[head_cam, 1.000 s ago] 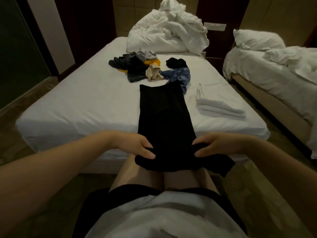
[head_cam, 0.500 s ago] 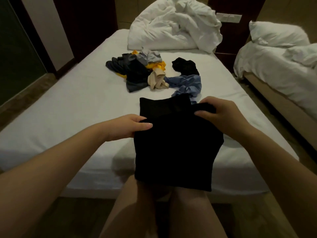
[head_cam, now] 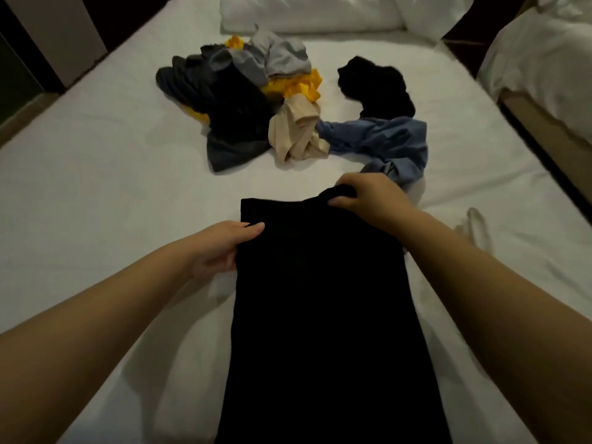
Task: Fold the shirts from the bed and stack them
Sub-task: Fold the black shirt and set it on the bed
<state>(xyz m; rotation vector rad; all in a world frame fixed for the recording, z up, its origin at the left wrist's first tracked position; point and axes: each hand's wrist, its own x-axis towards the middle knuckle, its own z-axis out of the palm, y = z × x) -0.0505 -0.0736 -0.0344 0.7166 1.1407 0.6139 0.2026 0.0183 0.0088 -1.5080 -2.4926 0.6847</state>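
From my remote post, my fingers (head_cam: pixel 342 201) are clenched on the far right corner of a black shirt (head_cam: pixel 320 299). It lies on the white bed (head_cam: pixel 96 174) as a long narrow strip, running from the near edge toward the middle. I judge its side folds done and the lengthwise fold not yet made.

Beyond it, far on the mattress, most of the work waits: a tangled heap of dark grey garment (head_cam: pixel 224 100), light grey shirt (head_cam: pixel 278 56), yellow cloth (head_cam: pixel 298 86) and beige top (head_cam: pixel 298 136). Just right of them lie a blue shirt (head_cam: pixel 384 139) and a crumpled black garment (head_cam: pixel 374 84). A white cloth (head_cam: pixel 474 225) shows at the right, beyond my forearm; whether it is a finished stack I cannot tell.

The right hand (head_cam: pixel 368 195) pinches that corner from above, knuckles up and wrist bent down. The left hand (head_cam: pixel 221 248) grips the strip's left edge nearer to me, thumb on top and fingers hidden under the cloth. Both forearms reach in from the near corners.
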